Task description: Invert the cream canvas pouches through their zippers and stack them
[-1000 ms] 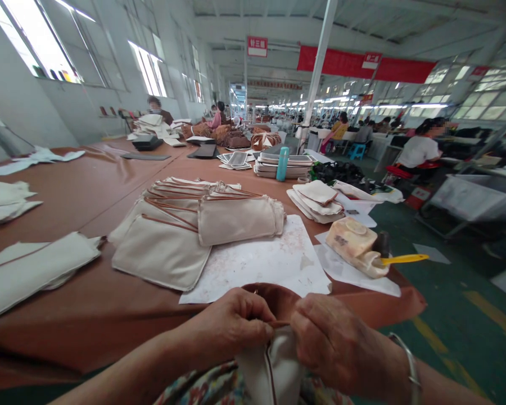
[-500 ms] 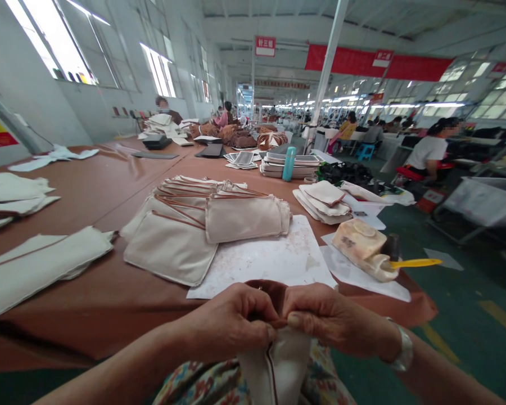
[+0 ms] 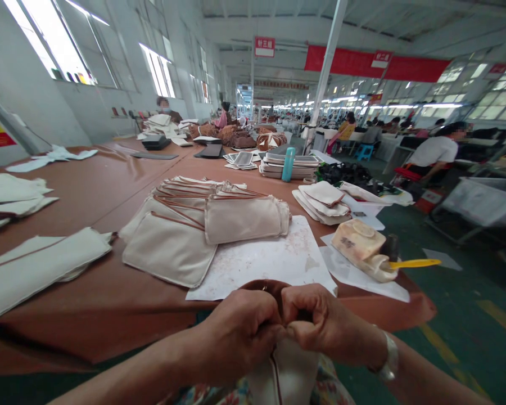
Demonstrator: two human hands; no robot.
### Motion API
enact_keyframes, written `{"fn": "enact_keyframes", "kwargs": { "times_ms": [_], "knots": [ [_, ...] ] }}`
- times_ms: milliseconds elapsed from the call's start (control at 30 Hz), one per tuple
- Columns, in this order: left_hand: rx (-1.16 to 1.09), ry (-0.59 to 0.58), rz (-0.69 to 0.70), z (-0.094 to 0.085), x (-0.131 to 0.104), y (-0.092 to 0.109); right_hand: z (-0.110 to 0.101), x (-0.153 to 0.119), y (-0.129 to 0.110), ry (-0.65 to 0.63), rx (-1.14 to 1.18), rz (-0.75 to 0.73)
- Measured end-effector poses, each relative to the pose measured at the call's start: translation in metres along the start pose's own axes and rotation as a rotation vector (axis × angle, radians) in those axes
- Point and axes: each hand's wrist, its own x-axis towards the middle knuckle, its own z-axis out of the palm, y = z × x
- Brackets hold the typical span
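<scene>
At the table's front edge, above my lap, my left hand [image 3: 240, 334] and my right hand [image 3: 326, 320] meet with fingers closed. Both pinch the upper edge of a cream fabric piece [image 3: 295, 368] that hangs down and has a dark brown line along it. Behind the knuckles, a brown flap [image 3: 274, 287] belonging to or lying against this piece shows. The fingertips hide the exact spot being gripped. Just beyond lies a white sheet [image 3: 257, 270] with brown smudges, partly under a pile of cream pieces with brown edging [image 3: 172, 247].
More cream pieces [image 3: 46, 253] lie on the brown-covered table [image 3: 122, 197] at left. On the right are a small cream stack [image 3: 322, 199], a cut plastic container [image 3: 358, 242] with a yellow handle [image 3: 417, 263], and a turquoise bottle [image 3: 288, 164]. A seated person [image 3: 434, 149] works beyond.
Both hands have shifted slightly, with the fingers curled more tightly at the edge of the cream fabric piece. The seated person at right has leaned forward. The things on the table stay put.
</scene>
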Motion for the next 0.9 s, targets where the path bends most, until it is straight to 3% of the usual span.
{"fn": "enact_keyframes", "kwargs": {
  "times_ms": [67,133,200,267,333,433,500,600,733,800,900],
  "knots": [
    [0.124,0.11,0.051,0.001,-0.003,-0.002,-0.008,-0.002,0.002,0.038,-0.124,-0.032],
    [0.14,0.221,0.084,-0.002,-0.006,-0.002,-0.018,-0.006,-0.003,0.19,-0.218,-0.066],
    [0.15,0.367,0.129,-0.008,-0.008,0.003,-0.024,-0.013,-0.016,0.318,-0.172,-0.037],
    [0.201,0.532,0.191,-0.013,-0.008,0.015,-0.019,-0.018,-0.034,0.27,-0.055,0.028],
    [0.252,0.67,0.271,-0.014,-0.009,0.028,-0.005,-0.017,-0.051,0.115,-0.011,0.022],
    [0.315,0.759,0.395,-0.012,-0.01,0.04,0.017,-0.003,-0.061,0.042,-0.035,-0.104],
    [0.367,0.785,0.425,-0.012,-0.012,0.037,0.018,0.011,-0.056,0.043,0.045,-0.103],
    [0.398,0.891,0.38,-0.019,-0.019,0.015,-0.007,0.03,-0.036,0.052,0.294,0.05],
    [0.34,1.142,0.236,-0.038,-0.026,-0.038,-0.061,0.044,-0.001,0.177,0.557,0.206],
    [0.199,1.218,0.071,-0.048,-0.024,-0.069,-0.081,0.044,0.017,0.237,0.651,0.25],
    [-0.145,1.167,-0.215,-0.056,-0.018,-0.112,-0.093,0.039,0.043,0.326,0.743,0.343]
  ]
}}
